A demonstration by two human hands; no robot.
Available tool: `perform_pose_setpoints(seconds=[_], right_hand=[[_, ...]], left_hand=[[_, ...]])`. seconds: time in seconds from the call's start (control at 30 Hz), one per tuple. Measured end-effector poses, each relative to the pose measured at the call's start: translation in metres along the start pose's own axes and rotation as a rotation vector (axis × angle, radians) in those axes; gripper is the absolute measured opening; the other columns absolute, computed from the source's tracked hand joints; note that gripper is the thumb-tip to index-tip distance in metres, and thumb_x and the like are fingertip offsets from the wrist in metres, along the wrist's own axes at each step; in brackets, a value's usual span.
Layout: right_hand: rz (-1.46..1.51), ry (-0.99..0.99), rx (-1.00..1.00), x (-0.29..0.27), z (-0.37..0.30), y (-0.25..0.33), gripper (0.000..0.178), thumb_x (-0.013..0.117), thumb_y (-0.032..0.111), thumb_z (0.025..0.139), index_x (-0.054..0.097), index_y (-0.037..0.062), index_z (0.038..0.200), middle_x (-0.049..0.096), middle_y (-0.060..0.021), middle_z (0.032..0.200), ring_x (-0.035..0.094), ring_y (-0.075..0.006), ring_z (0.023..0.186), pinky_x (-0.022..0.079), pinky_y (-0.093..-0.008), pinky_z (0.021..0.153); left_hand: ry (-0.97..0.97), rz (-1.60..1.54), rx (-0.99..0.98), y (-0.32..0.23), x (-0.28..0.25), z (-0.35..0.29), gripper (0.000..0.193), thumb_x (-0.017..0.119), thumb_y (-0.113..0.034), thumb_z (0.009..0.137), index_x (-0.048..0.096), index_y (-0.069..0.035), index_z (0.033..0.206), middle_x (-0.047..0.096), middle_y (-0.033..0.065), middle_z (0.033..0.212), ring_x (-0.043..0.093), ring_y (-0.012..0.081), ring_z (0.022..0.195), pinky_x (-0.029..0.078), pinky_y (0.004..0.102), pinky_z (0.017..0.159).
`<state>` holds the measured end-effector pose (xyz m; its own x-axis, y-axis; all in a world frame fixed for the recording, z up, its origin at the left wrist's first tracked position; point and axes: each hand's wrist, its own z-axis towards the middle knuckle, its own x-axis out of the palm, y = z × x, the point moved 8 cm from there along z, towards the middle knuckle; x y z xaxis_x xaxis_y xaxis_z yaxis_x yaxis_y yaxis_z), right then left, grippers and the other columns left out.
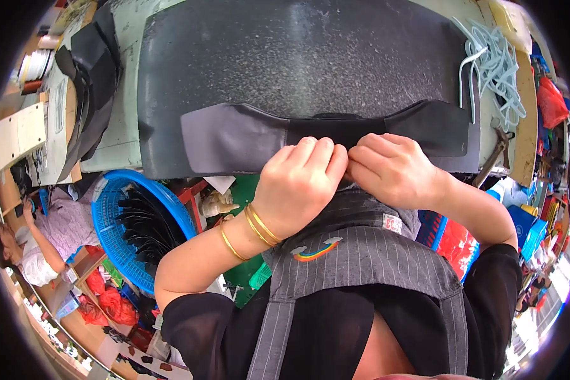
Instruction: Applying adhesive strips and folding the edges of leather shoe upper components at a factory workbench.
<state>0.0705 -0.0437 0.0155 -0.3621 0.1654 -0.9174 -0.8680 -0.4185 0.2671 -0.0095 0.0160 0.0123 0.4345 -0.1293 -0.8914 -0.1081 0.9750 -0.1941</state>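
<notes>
A long black leather-like piece (239,136), broad at both ends and narrower in the middle, lies along the near edge of a dark, scuffed work board (234,63). My left hand (301,183) is closed at the near edge of its middle, with gold bangles on the wrist. Right beside it, my right hand (392,168) is closed on the same edge, fingers curled under. The two hands nearly touch. My fingertips and the bit of edge pinched between them are hidden behind my knuckles.
Pale blue tubing or cord (495,76) lies tangled at the bench's right. Below it rests a hammer-like tool (497,155). Black pieces (95,82) are stacked at left. A blue basket (104,209) holds black pieces at lower left. Another person (57,221) sits beyond it.
</notes>
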Motion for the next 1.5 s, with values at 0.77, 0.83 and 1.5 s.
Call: perform_pose_setpoints(seconds=[0.77,0.83,1.5], right_hand=[[-0.082,-0.162,0.043,-0.008,-0.006,0.007,0.044,0.066,0.014,0.071,0.065,-0.0091,0.108,0.069,-0.0187,0.108,0.069,-0.0305,0.103,0.058,-0.0384,0.09],[-0.064,-0.186,0.041,0.003,-0.005,0.007,0.044,0.068,0.013,0.069,0.067,-0.008,0.107,0.07,-0.0179,0.106,0.07,-0.0308,0.1,0.06,-0.0385,0.086],[-0.18,-0.423,0.364,-0.079,0.004,-0.068,0.045,0.08,0.011,0.079,0.061,-0.0011,0.119,0.064,-0.0183,0.107,0.063,-0.0365,0.093,0.052,-0.0434,0.08]], left_hand=[[0.039,-0.146,-0.054,-0.004,-0.001,-0.003,0.029,0.078,-0.01,0.069,0.071,-0.007,0.097,0.069,0.0046,0.089,0.067,0.0217,0.081,0.055,0.032,0.066],[0.06,-0.338,-0.312,0.026,-0.006,-0.018,0.039,0.078,0.0,0.07,0.072,-0.006,0.108,0.073,0.0066,0.101,0.069,0.0257,0.096,0.058,0.0348,0.079],[-0.346,0.747,-0.532,0.243,-0.138,-0.066,0.033,0.056,-0.002,0.082,0.074,-0.013,0.108,0.074,0.0053,0.105,0.071,0.0257,0.09,0.054,0.0383,0.077]])
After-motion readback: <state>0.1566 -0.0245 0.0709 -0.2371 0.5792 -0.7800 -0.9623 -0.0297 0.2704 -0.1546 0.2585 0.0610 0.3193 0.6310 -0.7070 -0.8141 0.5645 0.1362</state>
